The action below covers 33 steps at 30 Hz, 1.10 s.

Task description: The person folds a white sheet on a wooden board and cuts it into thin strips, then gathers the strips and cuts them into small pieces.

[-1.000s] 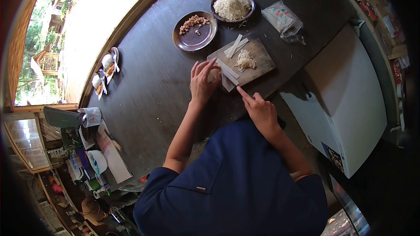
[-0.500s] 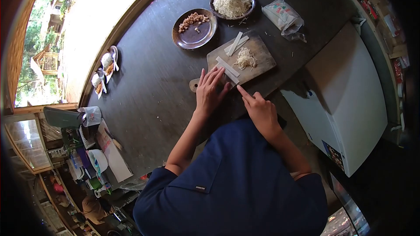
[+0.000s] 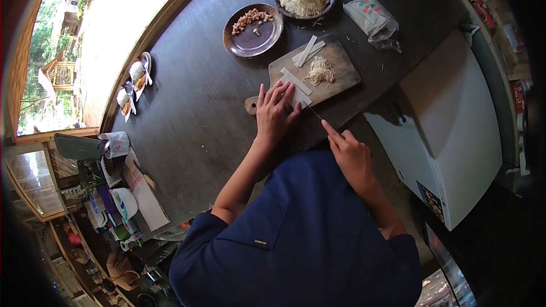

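cutting board (image 3: 343, 57) tops dark table (image 3: 193, 102) by window (image 3: 108, 17), right hand (image 3: 352, 156) gripping knife (image 3: 316, 115).

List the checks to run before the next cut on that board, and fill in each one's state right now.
1. Left hand presses flat on the white flat strips at the near end of the brown wooden cutting board: ok.
2. Left fingertips clear of the thin-bladed knife: cannot tell, they lie close beside it.
3. Right hand grips the knife, index finger along it: ok.
4. Board lies flat on the dark round table: ok.
5. Pile of pale shreds sits apart from the blade: ok.
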Available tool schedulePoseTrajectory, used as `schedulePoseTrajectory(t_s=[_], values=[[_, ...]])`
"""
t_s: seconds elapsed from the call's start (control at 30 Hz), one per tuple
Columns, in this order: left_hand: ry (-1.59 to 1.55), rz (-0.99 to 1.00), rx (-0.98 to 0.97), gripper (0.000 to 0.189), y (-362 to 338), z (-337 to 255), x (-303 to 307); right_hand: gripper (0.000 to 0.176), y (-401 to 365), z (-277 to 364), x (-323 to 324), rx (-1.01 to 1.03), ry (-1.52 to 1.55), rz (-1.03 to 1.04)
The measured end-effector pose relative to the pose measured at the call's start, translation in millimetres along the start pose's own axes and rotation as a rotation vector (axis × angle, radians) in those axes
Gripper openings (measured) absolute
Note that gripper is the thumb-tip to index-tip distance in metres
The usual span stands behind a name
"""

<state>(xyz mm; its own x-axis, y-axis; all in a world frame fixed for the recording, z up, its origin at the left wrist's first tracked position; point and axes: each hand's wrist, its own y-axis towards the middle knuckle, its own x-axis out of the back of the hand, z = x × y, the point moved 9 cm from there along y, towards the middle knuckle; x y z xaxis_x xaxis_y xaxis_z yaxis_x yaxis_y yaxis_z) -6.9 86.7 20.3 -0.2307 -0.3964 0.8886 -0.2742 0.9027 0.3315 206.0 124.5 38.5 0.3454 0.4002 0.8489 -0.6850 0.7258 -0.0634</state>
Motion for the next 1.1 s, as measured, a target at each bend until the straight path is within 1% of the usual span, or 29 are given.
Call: schedulePoseTrajectory(t_s=[0.1, 0.17, 0.2, 0.27, 0.3, 0.37, 0.43, 0.5, 0.63, 0.7, 0.8, 0.87, 0.9, 0.97, 1.0, 1.1], values=[[-0.005, -0.032, 0.008, 0.059, -3, 3, -3, 0.053, -5, -4, 3, -0.017, 0.026, 0.014], [-0.006, -0.014, -0.009, 0.065, -4, 5, -5, 0.053, -5, -5, 2, -0.004, 0.036, 0.001], [-0.004, -0.019, -0.006, 0.065, -4, 6, -2, 0.053, -4, -6, 0, 0.004, 0.048, -0.013], [-0.007, 0.017, -0.017, 0.076, -6, 5, 0, 0.054, -1, -10, -6, 0.029, 0.054, -0.033], [-0.004, 0.013, -0.012, 0.076, -9, 3, 1, 0.054, 1, -9, -7, 0.053, 0.064, -0.055], [-0.053, -0.066, 0.068, 0.085, -12, 7, 11, 0.053, 8, -7, -10, 0.068, 0.101, -0.068], [-0.035, -0.070, 0.090, 0.086, -13, 6, 12, 0.051, 14, -4, -7, 0.074, 0.132, -0.083], [-0.021, -0.077, 0.112, 0.087, -14, 7, 9, 0.048, 23, -1, -8, 0.041, 0.175, -0.043], [-0.047, -0.073, 0.118, 0.084, -11, 11, 0, 0.048, 35, -5, -12, 0.095, 0.131, -0.089], [-0.054, -0.067, 0.117, 0.082, -6, 13, 2, 0.047, 41, -10, -6, 0.051, 0.168, -0.115], [-0.097, -0.031, 0.078, 0.078, 0, 9, 4, 0.046, 44, -7, 0, 0.049, 0.130, -0.119], [-0.061, -0.128, 0.149, 0.069, -6, 19, 10, 0.046, 45, -1, 1, 0.057, 0.132, -0.102], [-0.063, -0.128, 0.146, 0.069, -7, 18, 11, 0.045, 45, 2, -1, 0.062, 0.139, -0.085], [0.095, -0.159, 0.218, 0.059, -15, 20, 17, 0.044, 47, 8, -3, 0.071, 0.146, -0.086], [0.100, -0.166, 0.226, 0.054, -17, 17, 20, 0.043, 49, 9, -6, 0.065, 0.129, -0.073], [0.094, -0.154, 0.251, 0.053, -22, 12, 19, 0.043, 54, 10, -10, 0.069, 0.123, -0.059]])
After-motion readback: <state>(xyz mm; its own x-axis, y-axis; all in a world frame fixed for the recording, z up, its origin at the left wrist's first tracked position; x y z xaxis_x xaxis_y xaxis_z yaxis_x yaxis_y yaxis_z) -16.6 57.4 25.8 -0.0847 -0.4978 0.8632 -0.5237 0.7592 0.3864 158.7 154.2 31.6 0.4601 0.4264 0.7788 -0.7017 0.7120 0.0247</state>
